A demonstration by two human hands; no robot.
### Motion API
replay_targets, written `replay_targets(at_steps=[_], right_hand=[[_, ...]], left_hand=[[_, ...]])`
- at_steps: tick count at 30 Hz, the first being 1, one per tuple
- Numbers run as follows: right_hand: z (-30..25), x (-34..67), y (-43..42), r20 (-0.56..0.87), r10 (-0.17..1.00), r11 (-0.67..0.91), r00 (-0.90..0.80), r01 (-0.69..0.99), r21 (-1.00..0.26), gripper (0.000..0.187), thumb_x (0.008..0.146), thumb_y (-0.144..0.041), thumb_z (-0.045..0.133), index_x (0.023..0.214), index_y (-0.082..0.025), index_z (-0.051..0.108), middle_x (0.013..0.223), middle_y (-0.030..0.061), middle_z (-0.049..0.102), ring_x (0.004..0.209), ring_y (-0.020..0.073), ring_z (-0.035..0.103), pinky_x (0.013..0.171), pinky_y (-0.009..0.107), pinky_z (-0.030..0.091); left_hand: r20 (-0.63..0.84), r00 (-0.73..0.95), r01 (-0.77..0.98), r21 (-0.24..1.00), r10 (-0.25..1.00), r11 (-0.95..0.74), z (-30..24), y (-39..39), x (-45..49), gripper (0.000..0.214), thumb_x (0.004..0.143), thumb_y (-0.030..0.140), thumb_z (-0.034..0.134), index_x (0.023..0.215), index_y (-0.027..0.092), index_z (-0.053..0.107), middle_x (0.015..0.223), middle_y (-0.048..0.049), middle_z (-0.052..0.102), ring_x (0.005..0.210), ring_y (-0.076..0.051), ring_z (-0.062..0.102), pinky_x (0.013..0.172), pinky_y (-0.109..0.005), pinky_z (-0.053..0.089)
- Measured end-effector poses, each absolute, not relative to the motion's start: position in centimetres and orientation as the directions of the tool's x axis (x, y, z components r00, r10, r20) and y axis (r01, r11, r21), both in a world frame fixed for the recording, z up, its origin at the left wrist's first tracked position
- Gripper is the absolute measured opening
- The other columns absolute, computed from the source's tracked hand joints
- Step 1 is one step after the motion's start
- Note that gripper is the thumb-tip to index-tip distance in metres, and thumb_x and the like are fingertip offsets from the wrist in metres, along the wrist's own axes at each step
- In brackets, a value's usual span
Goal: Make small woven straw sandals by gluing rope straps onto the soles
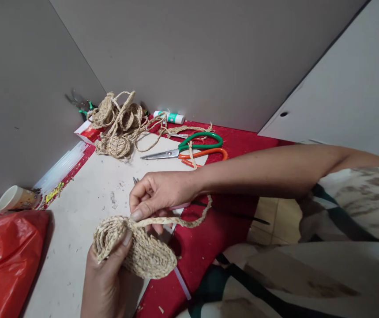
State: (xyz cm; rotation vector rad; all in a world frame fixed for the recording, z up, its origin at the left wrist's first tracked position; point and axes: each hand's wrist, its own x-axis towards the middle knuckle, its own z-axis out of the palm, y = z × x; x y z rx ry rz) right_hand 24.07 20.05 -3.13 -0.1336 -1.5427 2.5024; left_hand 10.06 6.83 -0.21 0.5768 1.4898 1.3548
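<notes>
My left hand [105,276] grips a flat oval piece coiled from braided straw [143,251], thumb pressed on its upper face. My right hand [158,194] pinches the loose braided straw cord [189,221] right where it joins the oval's edge. The cord's free end curls away to the right over the red cloth. Both hands are closed on the straw work above the white board [90,198].
A pile of finished braided straw pieces [118,123] lies at the back. Scissors with green and orange handles [192,148] sit beside a glue tube [169,117]. Clear glue sticks [61,165], a paper cup [15,198] and a red plastic bag [5,258] are at the left.
</notes>
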Motion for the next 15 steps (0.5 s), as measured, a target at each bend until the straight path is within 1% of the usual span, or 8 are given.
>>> replay_targets(at_steps=[2, 5, 6, 8, 10, 11, 15], right_hand=[[-3.2, 23.9, 19.9, 0.016, 0.198, -0.460, -0.980, -0.107, -0.881, 0.032, 0.076, -0.037, 0.073, 0.082, -0.010, 0.056, 0.059, -0.0032, 0.061, 0.042, 0.0055, 0.056, 0.037, 0.013, 0.038], [-3.3, 23.6, 19.6, -0.018, 0.190, -0.490, -0.982, -0.079, -0.868, 0.039, 0.073, -0.044, 0.074, 0.077, -0.012, 0.051, 0.056, -0.0050, 0.059, 0.040, 0.0059, 0.055, 0.033, 0.012, 0.033], [-3.3, 23.6, 19.6, -0.035, 0.192, -0.493, -0.981, -0.066, -0.867, 0.041, 0.072, -0.046, 0.074, 0.076, -0.013, 0.049, 0.056, -0.0051, 0.059, 0.040, 0.0062, 0.056, 0.034, 0.012, 0.034], [-3.2, 23.5, 19.5, -0.061, 0.194, -0.483, -0.979, -0.041, -0.874, 0.042, 0.074, -0.049, 0.071, 0.077, -0.014, 0.049, 0.058, -0.0046, 0.060, 0.043, 0.0067, 0.057, 0.037, 0.013, 0.039], [-3.0, 23.8, 19.5, -0.069, 0.203, -0.435, -0.977, -0.027, -0.900, 0.041, 0.077, -0.051, 0.067, 0.078, -0.014, 0.051, 0.059, -0.0042, 0.061, 0.043, 0.0061, 0.056, 0.039, 0.015, 0.043], [-2.8, 23.9, 19.5, -0.057, 0.226, -0.396, -0.973, -0.038, -0.918, 0.041, 0.078, -0.051, 0.066, 0.076, -0.013, 0.052, 0.058, -0.0044, 0.059, 0.043, 0.0054, 0.054, 0.040, 0.015, 0.042], [-2.0, 24.7, 19.7, 0.046, 0.375, -0.176, -0.926, -0.120, -0.977, 0.040, 0.078, -0.048, 0.068, 0.069, -0.013, 0.051, 0.051, -0.0059, 0.052, 0.040, 0.0031, 0.045, 0.037, 0.014, 0.036]], left_hand=[[-0.346, -0.378, -0.264, 0.930, 0.859, 0.258, -0.1, 6.8, 10.1, 0.043, 0.059, 0.020, 0.084, 0.100, 0.020, 0.071, 0.091, -0.0063, 0.073, 0.077, -0.023, 0.070, 0.071, -0.032, 0.057], [-0.347, -0.399, -0.267, 0.930, 0.849, 0.254, 0.0, 6.8, 10.2, 0.040, 0.059, 0.022, 0.084, 0.098, 0.020, 0.072, 0.088, -0.0055, 0.073, 0.077, -0.023, 0.070, 0.071, -0.031, 0.057], [-0.352, -0.399, -0.274, 0.927, 0.847, 0.256, 0.0, 6.8, 10.1, 0.039, 0.060, 0.023, 0.084, 0.097, 0.020, 0.072, 0.088, -0.0055, 0.073, 0.078, -0.023, 0.070, 0.071, -0.031, 0.057], [-0.361, -0.390, -0.292, 0.921, 0.847, 0.258, -0.1, 6.8, 9.9, 0.039, 0.060, 0.024, 0.084, 0.097, 0.020, 0.072, 0.090, -0.0055, 0.073, 0.079, -0.022, 0.069, 0.071, -0.029, 0.057], [-0.363, -0.387, -0.319, 0.915, 0.848, 0.246, -0.2, 6.9, 9.6, 0.042, 0.060, 0.024, 0.084, 0.100, 0.021, 0.072, 0.094, -0.0048, 0.073, 0.082, -0.020, 0.069, 0.073, -0.027, 0.057], [-0.365, -0.396, -0.337, 0.911, 0.843, 0.236, -0.2, 7.0, 9.4, 0.044, 0.060, 0.023, 0.084, 0.102, 0.022, 0.071, 0.096, -0.0041, 0.073, 0.084, -0.020, 0.069, 0.075, -0.027, 0.056], [-0.394, -0.464, -0.409, 0.890, 0.793, 0.203, -0.2, 7.2, 8.7, 0.048, 0.062, 0.020, 0.082, 0.108, 0.026, 0.070, 0.099, -0.0020, 0.073, 0.090, -0.020, 0.069, 0.078, -0.024, 0.055]])
